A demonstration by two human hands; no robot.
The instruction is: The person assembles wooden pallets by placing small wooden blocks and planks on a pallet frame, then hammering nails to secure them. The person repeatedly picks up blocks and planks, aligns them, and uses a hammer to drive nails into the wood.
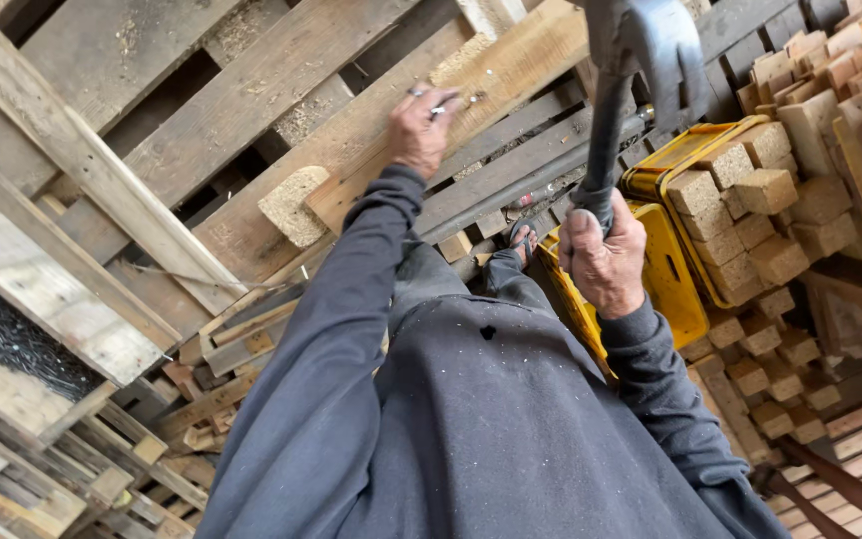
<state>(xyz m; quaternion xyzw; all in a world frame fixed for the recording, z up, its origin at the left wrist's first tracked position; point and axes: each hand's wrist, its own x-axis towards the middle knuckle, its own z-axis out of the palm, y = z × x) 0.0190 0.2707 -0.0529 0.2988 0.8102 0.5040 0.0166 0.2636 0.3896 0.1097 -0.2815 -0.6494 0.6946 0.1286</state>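
Note:
My left hand (419,130) reaches out to a wooden pallet (251,110) and pinches a small metal nail (438,108) against a pale plank (511,70) of it. My right hand (606,265) is closed around the dark handle of a hammer (611,120), whose steel head (650,35) is raised at the top of the view, above and right of the left hand. Both arms wear dark grey sleeves. A pressed-wood block (289,205) sits under the plank at its lower left end.
A yellow crate (685,170) full of pressed-wood blocks stands to the right, with more blocks (765,369) stacked below it. Stacked boards (855,110) fill the far right. Pallets (42,439) lie at lower left. A heap of dark nails (2,339) shows at left. My sandalled foot (523,240) is between.

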